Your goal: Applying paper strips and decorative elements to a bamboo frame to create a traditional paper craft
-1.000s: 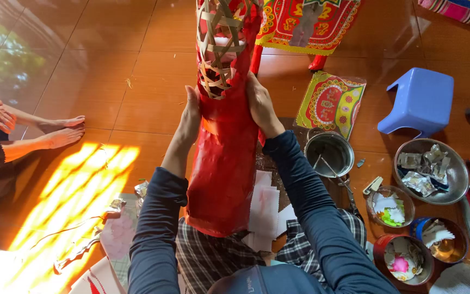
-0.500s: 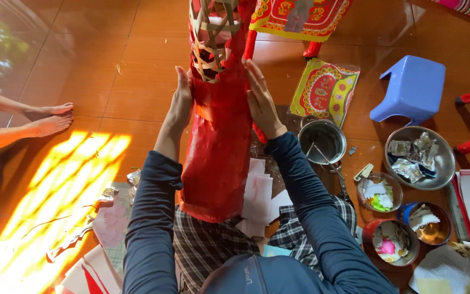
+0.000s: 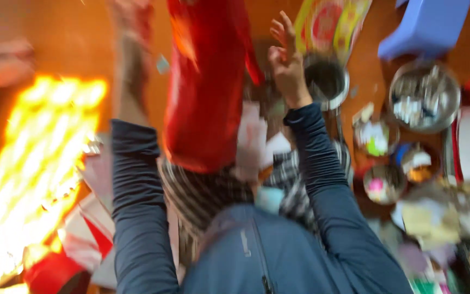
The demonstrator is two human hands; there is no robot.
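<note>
Blurred tall red paper tube, upright.

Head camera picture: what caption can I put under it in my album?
Blurry view of a seated person, right hand open beside a tall red paper form, left hand raised, metal bowls nearby.

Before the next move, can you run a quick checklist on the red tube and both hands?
1. Right hand off the red tube: ok, fingers spread, beside it, not gripping.
2. Left hand gripping the tube: cannot tell, blurred at the top edge.
3. Tube upright: not ok, it tilts, lower end over the lap.
4. Metal pot apart from the right hand: ok, it sits on the floor just beyond the wrist.
5. Picture sharp enough to judge contact: not ok, heavy motion blur.
</note>
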